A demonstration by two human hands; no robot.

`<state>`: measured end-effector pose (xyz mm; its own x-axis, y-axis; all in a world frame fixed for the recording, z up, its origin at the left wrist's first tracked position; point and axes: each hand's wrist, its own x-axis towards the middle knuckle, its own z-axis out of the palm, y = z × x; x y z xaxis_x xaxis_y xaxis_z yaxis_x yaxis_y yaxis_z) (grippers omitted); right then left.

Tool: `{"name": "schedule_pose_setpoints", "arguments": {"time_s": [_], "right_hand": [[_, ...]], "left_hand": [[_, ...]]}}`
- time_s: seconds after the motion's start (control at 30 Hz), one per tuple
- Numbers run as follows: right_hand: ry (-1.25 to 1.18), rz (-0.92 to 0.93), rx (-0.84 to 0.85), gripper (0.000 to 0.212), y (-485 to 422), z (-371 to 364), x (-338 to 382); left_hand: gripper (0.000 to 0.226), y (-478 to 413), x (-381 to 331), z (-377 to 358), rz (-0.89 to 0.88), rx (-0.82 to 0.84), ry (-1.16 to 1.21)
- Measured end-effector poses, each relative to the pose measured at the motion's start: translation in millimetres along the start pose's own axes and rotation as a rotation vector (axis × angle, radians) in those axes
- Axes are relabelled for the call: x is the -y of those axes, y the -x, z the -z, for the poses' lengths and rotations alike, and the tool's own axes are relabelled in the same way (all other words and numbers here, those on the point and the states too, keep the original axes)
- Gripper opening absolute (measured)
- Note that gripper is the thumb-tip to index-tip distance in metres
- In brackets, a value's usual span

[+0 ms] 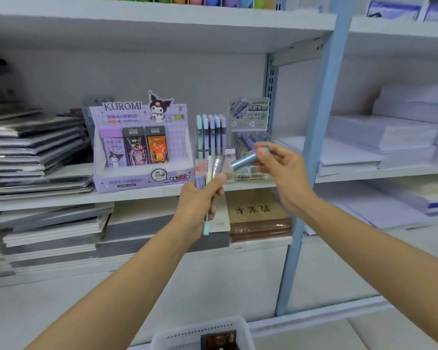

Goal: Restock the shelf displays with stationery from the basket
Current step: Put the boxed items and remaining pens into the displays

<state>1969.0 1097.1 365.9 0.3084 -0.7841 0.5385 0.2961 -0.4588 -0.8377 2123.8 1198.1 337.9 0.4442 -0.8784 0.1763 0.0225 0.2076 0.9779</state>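
Blue lead tube (244, 160) sits pinched in the right hand (281, 168), just in front of the clear display box (248, 117) on the shelf (137, 195). The left hand (200, 198) grips a bundle of pens and tubes (218, 165). The basket (200, 327) below isn't empty, so I'd call restocking midway, with plenty left.

Both arms outstretched; left grip (200, 199) fisted, fingers curled; right grip (281, 168) pinching, slightly higher.

The purple display box (132, 182) at frame centre reads "KUROMI" across its header and "2B 0.5mm" and "200" on its front lip; the silver tube (217, 165) beside it shows "05".
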Motion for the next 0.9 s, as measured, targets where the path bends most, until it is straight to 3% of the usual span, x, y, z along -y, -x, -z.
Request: {"name": "schedule_pose_setpoints", "arguments": {"time_s": [0.17, 0.27, 0.47, 0.73, 0.9], "right_hand": [[0.238, 0.130, -0.144, 0.026, -45.1, 39.9, 16.1], [0.397, 0.109, -0.159, 0.028, -64.9, 54.6, 10.1], [0.630, 0.104, -0.037, 0.019, -82.5, 52.7, -8.1], [0.804, 0.132, 0.175, 0.022, -93.7, 53.0, -6.8], [0.764, 0.199, 0.058, 0.030, -85.2, 45.7, -27.3]], "left_hand": [[0.033, -17.3, -11.8, -15.5, -0.069, 0.056, -0.064], [0.027, -25.7, -13.0, -20.9, -0.109, 0.047, -0.094], [0.019, -35.4, -11.5, -24.2, -0.132, 0.047, -0.089], [0.032, -42.6, -2.3, -21.4, -0.064, -0.016, -0.095], [0.035, -42.7, -0.4, -22.1, -0.069, -0.022, -0.092]]}}
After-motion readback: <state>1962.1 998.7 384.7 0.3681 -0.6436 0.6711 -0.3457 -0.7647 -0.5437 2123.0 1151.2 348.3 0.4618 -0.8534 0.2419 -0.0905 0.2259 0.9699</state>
